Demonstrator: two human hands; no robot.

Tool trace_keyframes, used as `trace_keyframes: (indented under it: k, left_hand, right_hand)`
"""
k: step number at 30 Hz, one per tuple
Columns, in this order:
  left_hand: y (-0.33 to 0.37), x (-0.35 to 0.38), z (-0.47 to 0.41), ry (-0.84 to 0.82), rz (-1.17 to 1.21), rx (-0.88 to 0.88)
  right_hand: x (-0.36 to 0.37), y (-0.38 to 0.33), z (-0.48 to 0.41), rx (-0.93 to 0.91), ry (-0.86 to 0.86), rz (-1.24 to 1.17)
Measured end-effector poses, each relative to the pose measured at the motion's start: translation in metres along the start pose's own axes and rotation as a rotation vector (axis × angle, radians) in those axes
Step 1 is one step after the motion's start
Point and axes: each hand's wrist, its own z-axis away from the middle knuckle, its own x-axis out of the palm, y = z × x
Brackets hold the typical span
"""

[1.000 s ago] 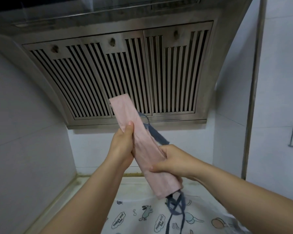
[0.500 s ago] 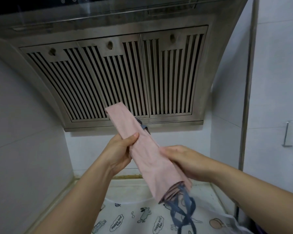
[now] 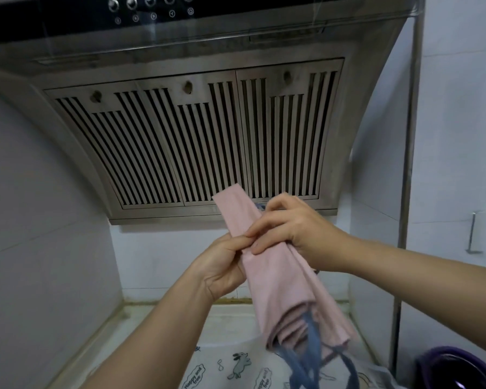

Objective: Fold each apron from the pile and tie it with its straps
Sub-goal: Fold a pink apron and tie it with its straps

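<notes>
Holding the pink apron up in front of the range hood, the person is keeping it folded into a long narrow strip that slants from upper left down to lower right. The left hand is gripping the strip from the left side, thumb lying across the front of the cloth and fingers curled behind it. The right hand has moved up along the strip since a second ago — then it was holding the lower half, now it is meeting the left hand near the upper part, its fingertips pinching the cloth edge right beside the left thumb.

The blue straps are hanging loose out of the open lower end of the fold, dangling over the printed cloth that is lying on the counter below; a short bit of blue is also peeking out behind the right hand's fingers. A dark purple bowl is sitting at the lower right.

Bringing both hands together high on the strip probably means the folding is about finished and the person is getting ready to double the strip over or reach for a strap — the tying is not yet started, since the straps are hanging free.
</notes>
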Motion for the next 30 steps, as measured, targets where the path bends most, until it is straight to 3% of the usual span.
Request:
trace_keyframes:
  k: [3, 7, 11, 18, 22, 30]
  left_hand:
    - [0.002, -0.006, -0.007, 0.104, 0.090, -0.010]
    - [0.007, -0.013, -0.012, 0.264, -0.087, 0.143]
    - [0.008, 0.002, 0.003, 0.162, -0.257, 0.234]
    - [0.029, -0.003, 0.028, -0.001, -0.198, 0.113]
    - [0.034, 0.001, 0.037, -0.082, -0.320, 0.101]
    - [0.033, -0.004, 0.041, -0.230, -0.450, 0.073]
  right_hand:
    - [-0.002, 0.000, 0.002, 0.084, -0.062, -0.075]
    - [-0.004, 0.009, 0.005, 0.264, -0.268, -0.071]
    - [-0.008, 0.017, 0.005, 0.597, -0.428, -0.238]
    - [-0.029, 0.004, 0.007, 0.784, -0.509, -0.183]
    - [-0.028, -0.004, 0.008, 0.840, -0.487, -0.191]
    - [-0.022, -0.008, 0.015, 0.912, -0.217, -0.271]
